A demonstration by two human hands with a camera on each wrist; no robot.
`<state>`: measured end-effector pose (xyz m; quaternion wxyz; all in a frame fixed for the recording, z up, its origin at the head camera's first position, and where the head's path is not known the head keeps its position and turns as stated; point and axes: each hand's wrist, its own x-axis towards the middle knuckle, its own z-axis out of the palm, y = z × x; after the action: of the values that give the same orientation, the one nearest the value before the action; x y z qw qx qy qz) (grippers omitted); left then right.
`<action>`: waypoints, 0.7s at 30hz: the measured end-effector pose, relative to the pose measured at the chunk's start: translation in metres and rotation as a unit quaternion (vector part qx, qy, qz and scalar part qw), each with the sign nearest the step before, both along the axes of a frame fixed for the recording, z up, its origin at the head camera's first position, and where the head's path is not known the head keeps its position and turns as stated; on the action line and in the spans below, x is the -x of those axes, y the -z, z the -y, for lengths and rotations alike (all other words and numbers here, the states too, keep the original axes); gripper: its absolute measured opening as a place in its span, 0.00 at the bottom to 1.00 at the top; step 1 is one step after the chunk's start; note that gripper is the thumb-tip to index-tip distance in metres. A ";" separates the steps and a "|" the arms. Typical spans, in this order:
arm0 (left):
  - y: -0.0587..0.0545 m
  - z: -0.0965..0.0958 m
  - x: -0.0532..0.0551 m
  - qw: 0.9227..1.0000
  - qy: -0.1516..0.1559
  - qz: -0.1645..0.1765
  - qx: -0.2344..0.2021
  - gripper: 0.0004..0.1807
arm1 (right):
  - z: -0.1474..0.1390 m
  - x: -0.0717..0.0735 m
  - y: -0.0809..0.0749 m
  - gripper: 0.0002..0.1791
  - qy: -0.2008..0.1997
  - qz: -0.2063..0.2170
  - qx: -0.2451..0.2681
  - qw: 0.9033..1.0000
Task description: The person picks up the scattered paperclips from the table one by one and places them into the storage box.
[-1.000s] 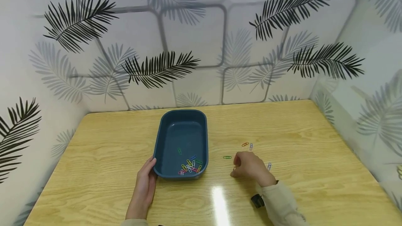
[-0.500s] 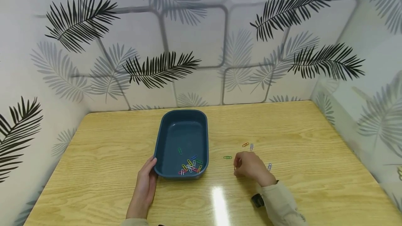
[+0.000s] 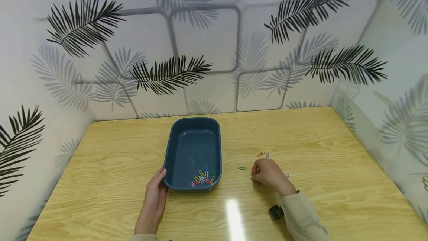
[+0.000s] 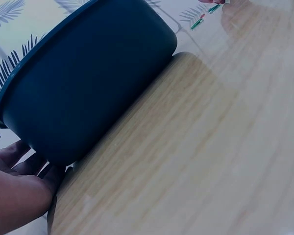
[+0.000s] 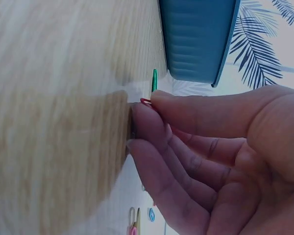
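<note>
My left hand (image 3: 154, 196) holds the near left corner of a dark blue plastic bin (image 3: 197, 142), thumb at the rim and fingers against its outer wall, as the left wrist view shows. Several coloured paper clips (image 3: 201, 174) lie in the bin, mostly at its near end. To the right of it, my right hand (image 3: 272, 176) is low over the table. In the right wrist view, thumb and index finger pinch a red paper clip (image 5: 145, 102), mostly covered by the fingertips. A green paper clip (image 3: 242, 168) lies on the table just left of that hand.
Beyond the right hand lie an orange-red paper clip (image 3: 260, 154) and a pale blue one (image 3: 267, 156). Another pale clip (image 3: 287, 176) shows beside the wrist. The wooden table (image 3: 110, 166) meets a leaf-patterned wall covering (image 3: 207, 92) at the back.
The right hand's fingertips have closed on the red paper clip at the table, and the hand has shifted slightly right. The left hand and the bin have stayed in place.
</note>
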<state>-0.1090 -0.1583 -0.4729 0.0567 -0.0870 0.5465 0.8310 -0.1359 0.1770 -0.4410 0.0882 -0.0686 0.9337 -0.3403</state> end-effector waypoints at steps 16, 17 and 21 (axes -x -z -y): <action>-0.001 -0.002 0.000 1.000 0.008 0.000 0.000 0.31 | 0.010 0.013 -0.017 0.04 -0.015 0.003 0.126 0.992; -0.001 -0.002 0.000 1.000 0.004 0.001 -0.002 0.31 | 0.014 0.013 -0.020 0.04 -0.012 0.004 0.136 0.991; -0.001 -0.003 0.000 1.000 -0.002 0.003 -0.003 0.30 | 0.027 0.015 -0.027 0.03 0.003 -0.010 0.160 0.987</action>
<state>-0.1090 -0.1558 -0.4716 0.0570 -0.0902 0.5434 0.8327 -0.1507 0.1496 -0.4136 0.0655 -0.0825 0.8683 -0.4847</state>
